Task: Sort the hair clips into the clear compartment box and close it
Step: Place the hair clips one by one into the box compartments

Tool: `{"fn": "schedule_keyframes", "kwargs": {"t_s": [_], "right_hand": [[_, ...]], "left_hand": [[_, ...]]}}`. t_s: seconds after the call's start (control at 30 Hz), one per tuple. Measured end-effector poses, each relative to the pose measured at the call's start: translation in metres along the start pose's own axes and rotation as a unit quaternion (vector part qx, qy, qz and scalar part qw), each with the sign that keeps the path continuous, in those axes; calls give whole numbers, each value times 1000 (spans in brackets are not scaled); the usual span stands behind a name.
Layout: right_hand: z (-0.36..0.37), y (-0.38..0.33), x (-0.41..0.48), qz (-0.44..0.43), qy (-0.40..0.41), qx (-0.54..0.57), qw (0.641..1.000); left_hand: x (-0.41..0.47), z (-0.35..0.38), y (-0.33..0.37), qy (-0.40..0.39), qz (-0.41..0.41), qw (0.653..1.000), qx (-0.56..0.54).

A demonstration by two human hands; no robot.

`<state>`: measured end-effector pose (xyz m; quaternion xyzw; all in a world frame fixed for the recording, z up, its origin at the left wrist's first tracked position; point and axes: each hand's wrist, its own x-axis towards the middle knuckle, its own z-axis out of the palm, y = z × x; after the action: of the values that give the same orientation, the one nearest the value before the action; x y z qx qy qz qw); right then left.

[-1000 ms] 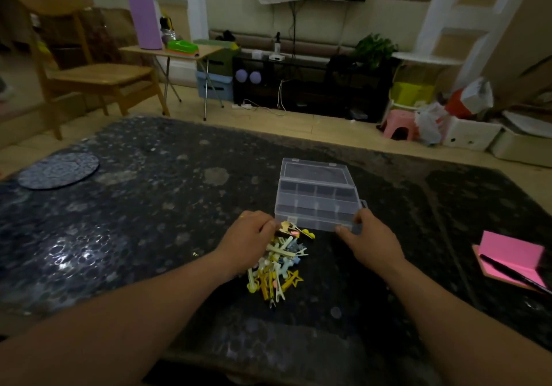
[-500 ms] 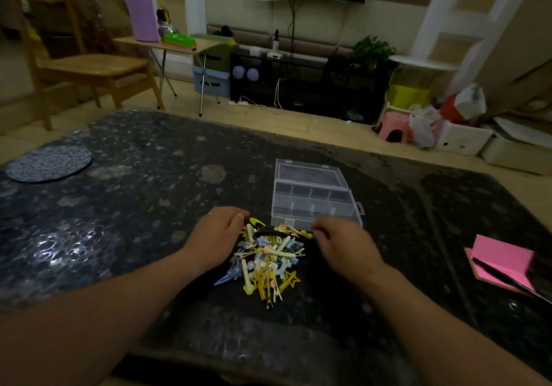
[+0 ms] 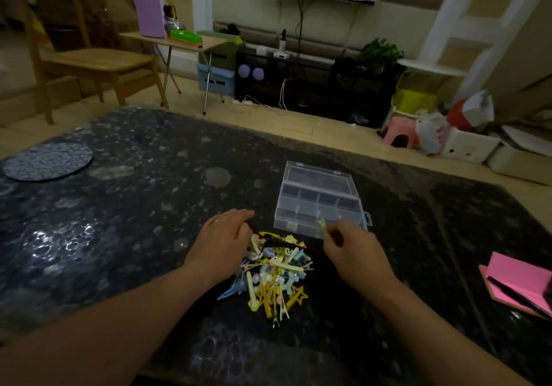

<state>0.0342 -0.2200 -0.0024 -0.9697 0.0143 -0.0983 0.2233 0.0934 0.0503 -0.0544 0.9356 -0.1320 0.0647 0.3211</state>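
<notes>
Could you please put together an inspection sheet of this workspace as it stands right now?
Surface: dark speckled table, glossy with patches of glare.
Job's things: clear compartment box open, lid laid back, compartments look empty; hair clips heaped in front of it.
Clutter: pink notepad with a pen on it at the right edge; round dark mat at the far left.
Hands: left hand rests relaxed at the heap's left side; right hand pinches a pale clip by the box's front wall.
Cables: none on the table; white cables on the floor by the black cabinet.
Surroundings: wooden chair, folding table, pink stool, potted plant.
</notes>
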Motion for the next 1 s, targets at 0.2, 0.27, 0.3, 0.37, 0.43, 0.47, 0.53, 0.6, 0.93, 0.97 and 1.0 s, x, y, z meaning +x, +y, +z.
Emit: {"fn": "schedule_keyframes", "kwargs": {"t_s": [0.2, 0.27, 0.3, 0.37, 0.43, 0.47, 0.53, 0.6, 0.93, 0.97, 1.0], "right_hand": [[0, -18, 66, 10, 32, 31, 999], [12, -26, 97, 20, 30, 21, 999], [19, -29, 110, 25, 28, 19, 999], [34, -35, 133, 43, 6, 18, 999], [47, -39, 147, 52, -40, 17, 998], [51, -40, 149, 51, -67, 22, 996], [57, -37, 148, 42, -101, 26, 994], [54, -32, 144, 29, -112, 31, 993], [55, -44, 160, 151, -167, 44, 973], [56, -47, 160, 162, -173, 28, 971], [57, -49, 161, 170, -182, 6, 969]], "left_hand": [[2, 1, 2, -29, -9, 999, 22], [1, -1, 2, -27, -9, 999, 33], [1, -1, 2, -26, -8, 999, 37], [0, 1, 3, -25, -9, 999, 46], [0, 1, 4, -26, -11, 998, 52], [0, 1, 4, -28, -11, 998, 54], [-2, 0, 6, -33, -10, 998, 54], [-2, 1, 6, -30, -7, 998, 54], [-4, -1, 7, -38, -13, 997, 58], [-4, -1, 7, -39, -13, 997, 59], [-4, -1, 8, -40, -13, 997, 59]]}}
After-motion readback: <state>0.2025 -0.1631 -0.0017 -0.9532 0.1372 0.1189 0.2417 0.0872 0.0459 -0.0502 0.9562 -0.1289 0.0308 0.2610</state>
